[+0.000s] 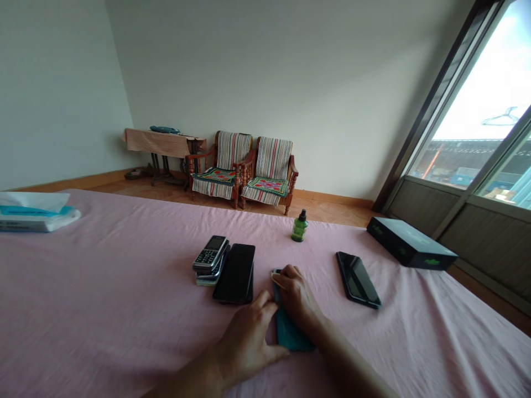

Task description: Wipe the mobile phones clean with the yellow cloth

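Note:
A flat teal phone (pixel 292 334) lies on the pink sheet in front of me, partly covered by both hands. My left hand (pixel 249 334) grips it along its left side, thumb at the near edge. Over its far end, my right hand (pixel 296 296) is closed with curled fingers. A small pale edge shows by those fingertips; what it belongs to is hidden. Left of the hands, a black smartphone (pixel 235 273) rests on another dark one. Beside it is a stack of phones topped by a silver-and-black keypad phone (pixel 211 252).
Another black smartphone (pixel 358 279) lies to the right on the pink sheet (pixel 124 309). Farther back stand a green spray bottle (pixel 299 226) and a black box (pixel 410 243). A tissue pack (pixel 37 213) is at far left. Two wooden chairs (pixel 236 166) stand by the wall.

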`<state>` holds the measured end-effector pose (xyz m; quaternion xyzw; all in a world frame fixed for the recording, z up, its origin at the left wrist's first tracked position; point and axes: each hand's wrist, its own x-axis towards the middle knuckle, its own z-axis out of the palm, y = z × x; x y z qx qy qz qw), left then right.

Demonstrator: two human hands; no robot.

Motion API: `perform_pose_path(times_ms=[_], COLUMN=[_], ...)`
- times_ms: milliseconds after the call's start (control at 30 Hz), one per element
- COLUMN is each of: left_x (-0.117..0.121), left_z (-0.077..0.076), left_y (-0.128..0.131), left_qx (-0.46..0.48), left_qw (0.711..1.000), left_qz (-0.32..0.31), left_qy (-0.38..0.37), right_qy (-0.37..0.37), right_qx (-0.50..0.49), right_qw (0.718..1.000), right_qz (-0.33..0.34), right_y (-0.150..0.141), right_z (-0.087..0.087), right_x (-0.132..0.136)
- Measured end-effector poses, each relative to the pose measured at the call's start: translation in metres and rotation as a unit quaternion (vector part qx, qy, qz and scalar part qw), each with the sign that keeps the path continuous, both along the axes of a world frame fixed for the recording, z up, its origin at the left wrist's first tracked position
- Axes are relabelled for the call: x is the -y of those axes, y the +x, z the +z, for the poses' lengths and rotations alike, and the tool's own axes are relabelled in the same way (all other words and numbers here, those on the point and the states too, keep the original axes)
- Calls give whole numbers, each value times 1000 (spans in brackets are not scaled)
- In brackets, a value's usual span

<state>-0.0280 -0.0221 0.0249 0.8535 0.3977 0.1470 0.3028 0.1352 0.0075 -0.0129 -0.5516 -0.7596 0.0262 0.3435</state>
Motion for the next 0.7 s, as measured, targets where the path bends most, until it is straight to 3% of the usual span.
perform_pose_path(times_ms=[200, 700], left_x=[-1, -9], left_z=[-7, -6], left_y=[3, -2], left_qx=[7, 17], left_qw=[999, 998], left_qz=[35, -37], left_qy=[39, 43], right_qy=[-16, -92], right_qx=[-18, -46], right_qw=[999, 989], right_qz=[29, 103], right_y=[6, 3], right_z=[5, 8], right_x=[24, 96])
